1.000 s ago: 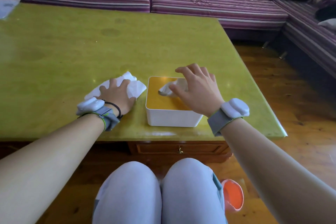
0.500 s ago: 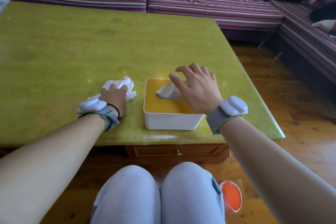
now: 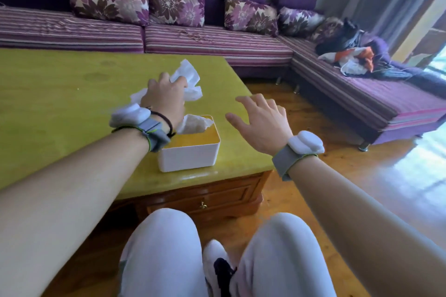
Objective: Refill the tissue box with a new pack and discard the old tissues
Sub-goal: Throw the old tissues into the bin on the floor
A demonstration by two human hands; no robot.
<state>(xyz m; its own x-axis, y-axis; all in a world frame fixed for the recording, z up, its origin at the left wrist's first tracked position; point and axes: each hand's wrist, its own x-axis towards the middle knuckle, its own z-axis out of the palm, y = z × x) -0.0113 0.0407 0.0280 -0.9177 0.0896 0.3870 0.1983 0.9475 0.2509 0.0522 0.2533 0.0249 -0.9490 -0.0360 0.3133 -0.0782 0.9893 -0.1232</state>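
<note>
A white tissue box (image 3: pixel 188 158) with an orange lid stands near the table's front right corner, and a tissue (image 3: pixel 195 123) sticks up from its slot. My left hand (image 3: pixel 166 97) is raised above and just behind the box, closed on a bunch of crumpled white tissues (image 3: pixel 189 79). To the right of the box my right hand (image 3: pixel 261 120) hovers over the table's right edge, fingers spread and holding nothing.
The yellow-green table (image 3: pixel 60 108) has a wooden drawer (image 3: pixel 202 202) under its front. A purple striped corner sofa (image 3: pixel 217 41) with flowered cushions runs behind and to the right, with a heap of bags and clothes (image 3: pixel 352 55) on it. Wooden floor lies to the right.
My left hand has lifted the crumpled tissues off the table and moved right, above the box. My right hand has left the box top and opened to its right. The view has tilted up.
</note>
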